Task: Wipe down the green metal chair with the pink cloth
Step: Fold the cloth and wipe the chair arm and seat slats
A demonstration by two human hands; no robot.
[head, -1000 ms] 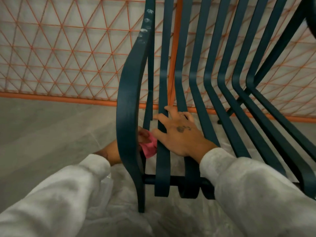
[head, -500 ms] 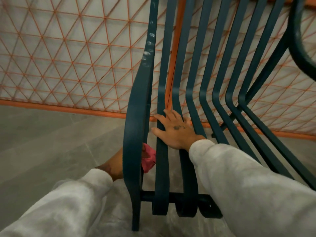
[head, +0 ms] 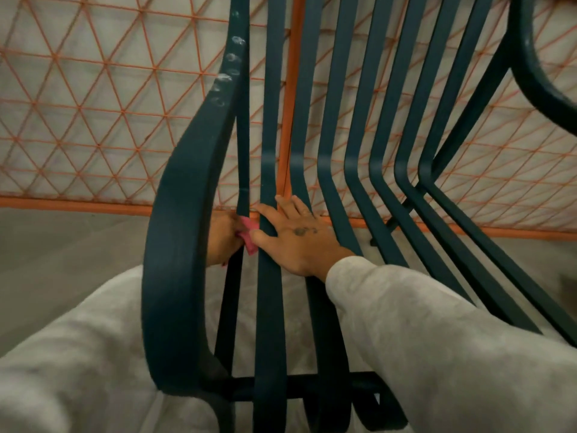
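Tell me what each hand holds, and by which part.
The left hand pinches the bunched pink cloth; which part is hidden. The right hand lies flat on the chair, holding nothing.

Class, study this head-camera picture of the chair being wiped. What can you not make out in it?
Head view only:
- pink cloth: just a corner shows; the left hand and a slat hide the rest.
- left hand: largely behind the broad side bar.
- green metal chair: backrest top cut off by the upper edge, legs by the lower edge.
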